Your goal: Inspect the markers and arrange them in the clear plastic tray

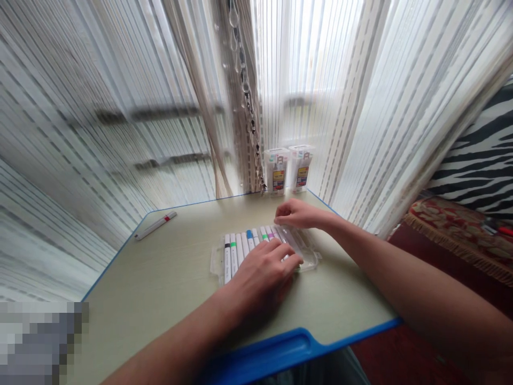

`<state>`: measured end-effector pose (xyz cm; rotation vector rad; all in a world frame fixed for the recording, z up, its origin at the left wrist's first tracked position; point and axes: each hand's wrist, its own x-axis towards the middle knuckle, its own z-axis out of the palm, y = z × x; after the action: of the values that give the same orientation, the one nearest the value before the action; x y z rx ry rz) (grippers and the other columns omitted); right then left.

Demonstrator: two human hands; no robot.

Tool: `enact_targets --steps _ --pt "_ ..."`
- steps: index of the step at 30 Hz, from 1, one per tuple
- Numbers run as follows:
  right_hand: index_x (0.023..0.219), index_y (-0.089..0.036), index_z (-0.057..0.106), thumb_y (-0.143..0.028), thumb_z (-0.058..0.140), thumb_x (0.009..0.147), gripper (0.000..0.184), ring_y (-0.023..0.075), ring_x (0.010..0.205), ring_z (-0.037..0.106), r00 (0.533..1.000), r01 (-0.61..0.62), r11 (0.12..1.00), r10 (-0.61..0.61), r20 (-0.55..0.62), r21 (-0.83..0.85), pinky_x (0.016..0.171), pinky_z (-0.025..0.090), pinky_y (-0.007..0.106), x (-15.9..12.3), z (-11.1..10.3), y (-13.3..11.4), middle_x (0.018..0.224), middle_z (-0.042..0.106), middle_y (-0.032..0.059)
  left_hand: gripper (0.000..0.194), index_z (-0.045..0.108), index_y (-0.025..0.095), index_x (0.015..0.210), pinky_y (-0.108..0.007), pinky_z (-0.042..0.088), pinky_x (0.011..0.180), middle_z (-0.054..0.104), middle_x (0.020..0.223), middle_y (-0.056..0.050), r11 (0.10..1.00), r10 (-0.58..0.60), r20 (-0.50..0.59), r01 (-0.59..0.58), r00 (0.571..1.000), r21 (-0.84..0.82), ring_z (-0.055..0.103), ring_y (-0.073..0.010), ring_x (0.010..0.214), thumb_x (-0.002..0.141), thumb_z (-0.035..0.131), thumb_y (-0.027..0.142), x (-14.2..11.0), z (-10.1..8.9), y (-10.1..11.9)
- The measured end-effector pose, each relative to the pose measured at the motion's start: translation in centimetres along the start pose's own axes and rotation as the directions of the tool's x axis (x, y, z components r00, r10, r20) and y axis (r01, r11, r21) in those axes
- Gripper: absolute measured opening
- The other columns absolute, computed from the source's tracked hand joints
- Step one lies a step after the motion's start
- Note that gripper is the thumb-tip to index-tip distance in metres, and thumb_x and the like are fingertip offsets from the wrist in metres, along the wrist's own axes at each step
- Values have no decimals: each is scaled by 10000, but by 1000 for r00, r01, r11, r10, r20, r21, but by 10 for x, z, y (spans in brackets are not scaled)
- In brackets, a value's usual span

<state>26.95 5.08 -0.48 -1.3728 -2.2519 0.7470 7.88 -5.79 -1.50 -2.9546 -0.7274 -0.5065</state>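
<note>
A clear plastic case [217,260] lies on the table, holding a row of white markers [240,247] with black, green, blue and purple bands. My left hand [264,267] rests over the near right part of the row, its fingers stretched out across the markers and case; the thumb and its underside are hidden. At the far right side of the case, my right hand [298,214] has its fingers curled together. What those fingers hold, if anything, cannot be made out. The right end of the case [308,259] shows bare clear plastic.
A single white marker with a red band [156,225] lies at the table's far left. Two clear marker boxes [276,171] stand upright at the back edge, before string curtains [328,107]. The pale table [160,289] has a blue rim and a blue front groove [264,350].
</note>
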Motion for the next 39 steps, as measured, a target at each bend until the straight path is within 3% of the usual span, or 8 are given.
enact_targets --steps 10,21,39 --pt "729 -130 661 -319 577 761 209 128 592 491 1000 -4 1000 4 -16 -10 536 349 252 -2 3 -1 635 588 6 241 628 174 1085 -364 466 866 630 1044 -89 997 -19 -17 18 1000 -72 542 -219 963 894 534 288 -3 -1 -3" --pt "679 -132 677 -337 562 759 248 124 582 469 1000 1 1000 -1 -10 -20 536 335 252 -2 2 -2 585 557 -8 170 649 188 947 -338 451 826 647 998 -61 998 22 -40 -24 999 -51 532 -195 921 919 482 202 -4 0 -5" --pt "713 -121 705 -326 587 753 240 137 602 521 999 -16 1000 15 -40 -12 546 359 253 -1 6 -2 629 630 17 207 621 182 1058 -360 450 829 644 1041 -83 1000 29 -1 -29 1000 -4 542 -213 932 916 471 188 -2 -3 -4"
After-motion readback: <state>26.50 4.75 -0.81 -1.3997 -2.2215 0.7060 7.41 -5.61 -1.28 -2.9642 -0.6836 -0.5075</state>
